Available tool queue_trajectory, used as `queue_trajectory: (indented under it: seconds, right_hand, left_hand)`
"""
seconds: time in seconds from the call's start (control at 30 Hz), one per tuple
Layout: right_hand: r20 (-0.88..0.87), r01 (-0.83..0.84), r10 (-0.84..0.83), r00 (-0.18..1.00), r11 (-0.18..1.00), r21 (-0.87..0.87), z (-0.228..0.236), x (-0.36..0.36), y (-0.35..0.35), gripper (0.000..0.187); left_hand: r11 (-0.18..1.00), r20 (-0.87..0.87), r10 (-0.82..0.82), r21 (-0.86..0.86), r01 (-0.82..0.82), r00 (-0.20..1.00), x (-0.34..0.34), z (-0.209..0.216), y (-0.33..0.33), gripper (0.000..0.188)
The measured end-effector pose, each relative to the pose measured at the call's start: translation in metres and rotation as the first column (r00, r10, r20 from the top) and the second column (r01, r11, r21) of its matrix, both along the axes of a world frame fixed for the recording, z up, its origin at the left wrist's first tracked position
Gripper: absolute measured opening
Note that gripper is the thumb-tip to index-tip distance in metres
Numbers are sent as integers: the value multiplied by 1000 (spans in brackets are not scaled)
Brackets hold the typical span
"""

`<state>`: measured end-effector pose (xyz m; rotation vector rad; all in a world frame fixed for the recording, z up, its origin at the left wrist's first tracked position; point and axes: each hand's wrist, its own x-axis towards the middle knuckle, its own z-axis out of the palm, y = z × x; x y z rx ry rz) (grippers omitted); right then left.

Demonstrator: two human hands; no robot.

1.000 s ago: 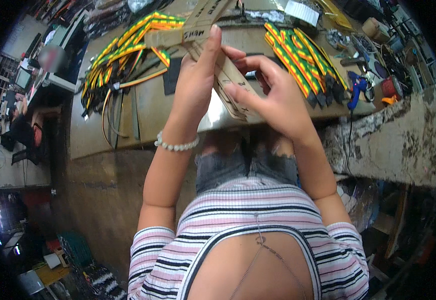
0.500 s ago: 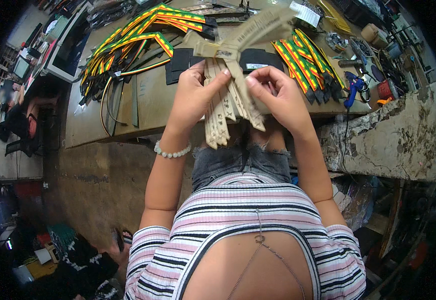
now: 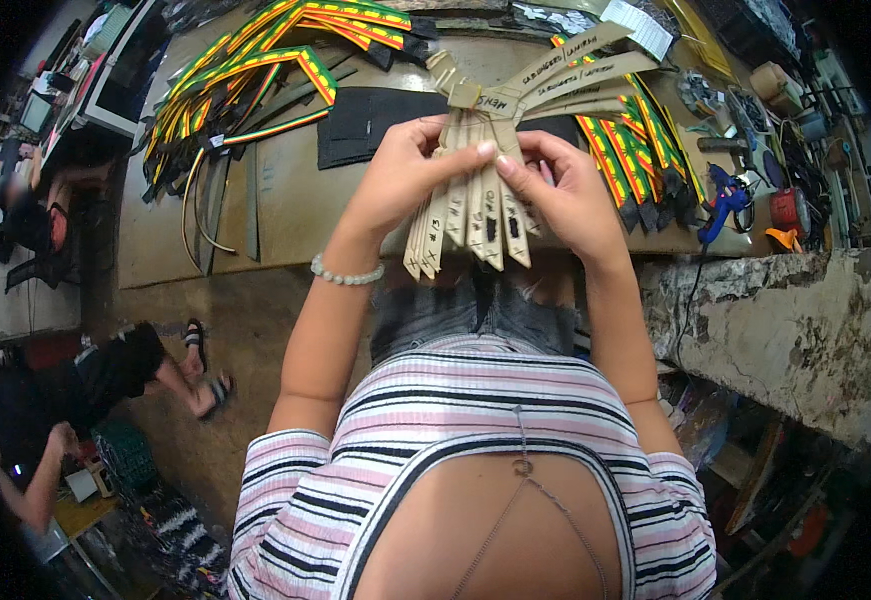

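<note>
A brown worktable stretched across the far side of the view. On its left lay a heap of green, yellow and red patterned straps. The bundle of pale tan pattern strips, hand-marked and gathered near its top, was held up over the table's near edge, between both hands. Its pointed lower ends were fanned out, so the spreading looked well advanced; several ends at the left overlapped, seemingly not yet parted. A smaller strap pile lay to the right, and a black sheet lay left of the bundle. The left hand gripped the strips, thumb across the front; the right hand was closed on their right edge, fingertips partly hidden. Smaller still were a blue glue gun and a beaded bracelet.
</note>
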<state>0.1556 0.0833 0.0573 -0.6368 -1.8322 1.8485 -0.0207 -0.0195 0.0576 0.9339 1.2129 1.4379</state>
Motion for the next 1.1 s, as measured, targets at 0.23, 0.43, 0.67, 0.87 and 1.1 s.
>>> queue_trajectory:
  seconds: [0.23,0.43,0.67,0.87,1.1]
  right_hand:
    - [152,-25,7,988,993,116,-16,-2,22,23]
    - [160,125,-160,974,970,209,-26,-3,28,29]
    - [67,2,2,998,998,-64,-20,7,35,26]
    - [6,22,-22,1000,992,-126,-27,8,34,22]
    - [136,61,-73,988,994,88,-35,3,35,25]
  left_hand:
    - [996,3,-64,-59,64,998,-2,-8,13,41]
    - [987,61,-34,-152,43,998,-3,-11,17,42]
    - [994,177,-46,-93,63,983,-2,-14,20,45]
    - [991,90,7,-137,6,996,2,-20,23,46]
    - [996,28,-9,-88,11,1000,1,-25,26,41]
